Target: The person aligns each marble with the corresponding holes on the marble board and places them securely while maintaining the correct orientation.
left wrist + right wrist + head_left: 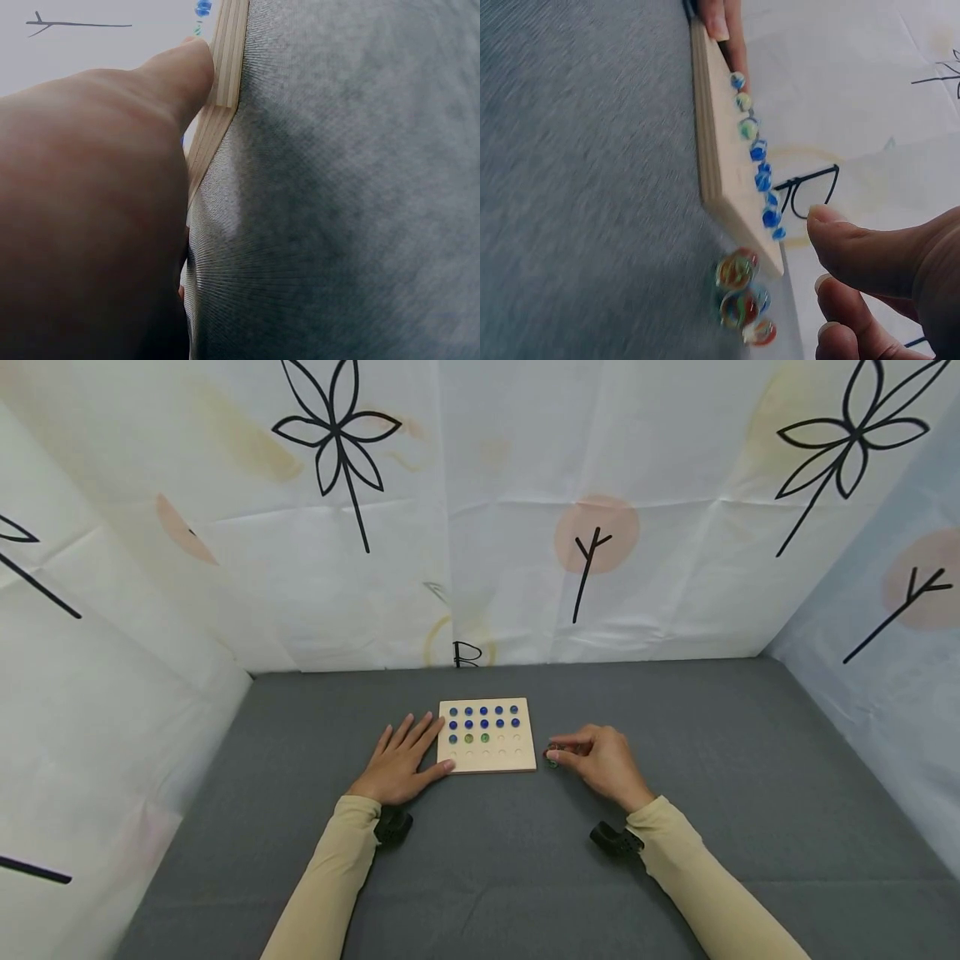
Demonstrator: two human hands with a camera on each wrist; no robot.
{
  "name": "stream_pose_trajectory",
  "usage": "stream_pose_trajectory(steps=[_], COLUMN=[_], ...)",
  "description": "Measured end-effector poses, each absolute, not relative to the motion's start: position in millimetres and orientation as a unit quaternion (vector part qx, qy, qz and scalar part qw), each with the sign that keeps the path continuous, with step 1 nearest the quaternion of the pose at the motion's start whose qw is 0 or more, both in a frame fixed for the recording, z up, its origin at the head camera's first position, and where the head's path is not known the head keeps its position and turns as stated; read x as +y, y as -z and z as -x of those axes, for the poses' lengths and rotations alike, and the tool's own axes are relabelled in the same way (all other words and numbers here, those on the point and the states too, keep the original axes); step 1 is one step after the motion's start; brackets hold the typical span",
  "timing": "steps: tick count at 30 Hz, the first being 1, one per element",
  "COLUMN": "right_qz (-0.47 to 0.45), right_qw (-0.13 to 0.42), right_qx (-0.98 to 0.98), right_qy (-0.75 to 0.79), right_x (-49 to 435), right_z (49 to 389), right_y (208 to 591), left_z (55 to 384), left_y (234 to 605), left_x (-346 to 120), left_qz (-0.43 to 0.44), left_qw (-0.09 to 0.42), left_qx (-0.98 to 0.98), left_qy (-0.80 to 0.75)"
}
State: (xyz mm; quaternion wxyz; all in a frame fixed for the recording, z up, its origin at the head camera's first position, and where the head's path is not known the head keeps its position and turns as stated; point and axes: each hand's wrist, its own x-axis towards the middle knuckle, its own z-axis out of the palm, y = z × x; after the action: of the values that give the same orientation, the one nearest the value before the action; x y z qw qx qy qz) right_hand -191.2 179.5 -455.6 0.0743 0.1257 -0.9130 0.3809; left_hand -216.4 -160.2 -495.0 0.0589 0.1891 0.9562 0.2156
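Note:
A pale wooden board (492, 762) with rows of round hollows lies on the grey cloth. Blue marbles (483, 724) sit in its two far rows; the third row holds one bluish marble and two green marbles (485, 738) at its left end. My left hand (401, 764) lies with fingers spread at the board's left edge, its thumb (184, 71) on the near left corner. Right of the board, several multicoloured glass marbles (739, 307) rest together on the cloth. Over them reaches my right hand (603, 764), thumb and fingers bent but apart, with no marble visible between them.
Grey cloth (480, 877) covers the table around the board. White printed fabric (510, 585) hangs at the back and on both sides. Dark wrist cameras (617, 840) are strapped at both wrists.

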Motion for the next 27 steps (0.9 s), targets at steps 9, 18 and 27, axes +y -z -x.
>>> stream_pose_trajectory(steps=[9, 18, 27], right_qz=[-0.140, -0.138, -0.136], right_qw=[0.079, 0.077, 0.075], right_qx=[-0.900, -0.897, -0.895], right_qy=[-0.404, -0.412, -0.418], right_x=[161, 147, 135], right_z=[199, 206, 212], right_y=[454, 449, 444], left_z=[216, 215, 213], left_y=[494, 492, 485], left_x=[-160, -160, -158], left_qz=[-0.187, -0.190, -0.192], left_qw=[0.061, 0.061, 0.065], left_qx=[0.957, 0.956, 0.957], left_qy=[-0.213, -0.214, -0.206])
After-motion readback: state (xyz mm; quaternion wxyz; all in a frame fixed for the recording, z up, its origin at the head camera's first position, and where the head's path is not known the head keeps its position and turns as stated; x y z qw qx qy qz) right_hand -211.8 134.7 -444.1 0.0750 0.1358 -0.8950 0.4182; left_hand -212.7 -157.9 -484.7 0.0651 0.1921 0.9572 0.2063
